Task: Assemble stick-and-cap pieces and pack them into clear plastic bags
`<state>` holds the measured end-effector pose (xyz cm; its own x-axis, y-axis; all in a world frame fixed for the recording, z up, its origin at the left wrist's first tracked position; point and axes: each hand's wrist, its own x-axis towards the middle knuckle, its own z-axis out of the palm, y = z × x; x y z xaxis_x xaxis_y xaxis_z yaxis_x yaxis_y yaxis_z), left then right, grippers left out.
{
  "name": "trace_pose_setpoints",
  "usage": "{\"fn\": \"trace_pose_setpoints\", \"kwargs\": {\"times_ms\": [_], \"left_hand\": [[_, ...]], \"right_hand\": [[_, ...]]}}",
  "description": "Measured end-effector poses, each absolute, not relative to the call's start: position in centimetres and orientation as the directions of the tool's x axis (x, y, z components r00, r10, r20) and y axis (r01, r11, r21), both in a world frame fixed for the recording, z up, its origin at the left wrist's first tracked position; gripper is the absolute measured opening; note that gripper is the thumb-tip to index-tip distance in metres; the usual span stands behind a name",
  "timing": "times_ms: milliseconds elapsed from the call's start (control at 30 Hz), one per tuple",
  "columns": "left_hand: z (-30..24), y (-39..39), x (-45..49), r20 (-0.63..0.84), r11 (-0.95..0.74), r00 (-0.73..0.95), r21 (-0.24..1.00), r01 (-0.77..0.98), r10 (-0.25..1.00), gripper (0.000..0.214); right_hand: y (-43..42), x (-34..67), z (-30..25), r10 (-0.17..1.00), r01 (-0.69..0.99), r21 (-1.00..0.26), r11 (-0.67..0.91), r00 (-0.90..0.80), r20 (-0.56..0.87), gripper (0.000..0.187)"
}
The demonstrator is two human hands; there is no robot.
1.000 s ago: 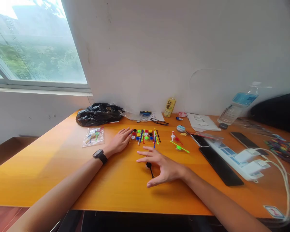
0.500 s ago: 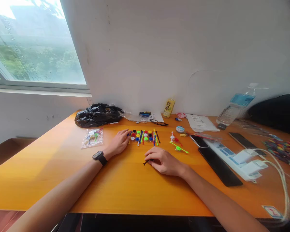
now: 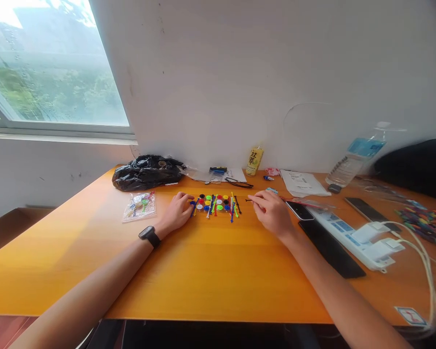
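Note:
My left hand rests on the table with its fingers loosely bent and a little apart. Its fingertips are beside a blue plastic arrow at the left end of the row. Between the bunches of thin coloured plastic arrows stand several small round discs, in red, green, white, yellow, blue and black. To the right of the row, my right hand is closed on a thin black plastic arrow, whose end sticks out leftward from the fingertips. The hand hides the spinner pieces behind it.
A clear packet of coloured parts lies left, below a black plastic bag. Rightward are a phone, a power strip with white chargers, and a water bottle. A yellow drink carton stands by the wall.
My right hand has moved away from me and to the right with the black arrow, covering the green and white spinner pieces. My left hand has drawn back slightly left.

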<state>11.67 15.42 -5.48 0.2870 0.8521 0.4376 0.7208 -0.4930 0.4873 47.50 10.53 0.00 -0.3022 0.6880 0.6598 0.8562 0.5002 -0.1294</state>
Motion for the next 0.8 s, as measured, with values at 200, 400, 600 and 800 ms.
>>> {"fn": "trace_pose_setpoints", "kwargs": {"times_ms": [200,400,600,800], "left_hand": [[-5.3,15.2,11.8,0.445,-0.513,0.304,0.489,0.706,0.843,0.028],[-5.4,15.4,11.8,0.424,-0.545,0.359,0.498,0.674,0.832,0.031],[-5.4,15.4,11.9,0.431,-0.507,0.325,0.424,0.750,0.842,0.022],[-5.6,15.3,11.7,0.429,-0.460,0.270,0.437,0.773,0.862,0.025]], "right_hand": [[11.1,49.4,-1.1,0.869,0.961,0.076,0.266,-0.273,0.413,0.030],[10.6,48.4,-2.0,0.960,0.980,0.059,0.188,-0.196,0.200,0.042],[10.5,48.0,-2.2,0.966,0.985,0.078,0.153,-0.165,0.200,0.046],[10.5,48.0,-2.3,0.936,0.984,0.096,0.148,-0.171,0.306,0.042]]}}
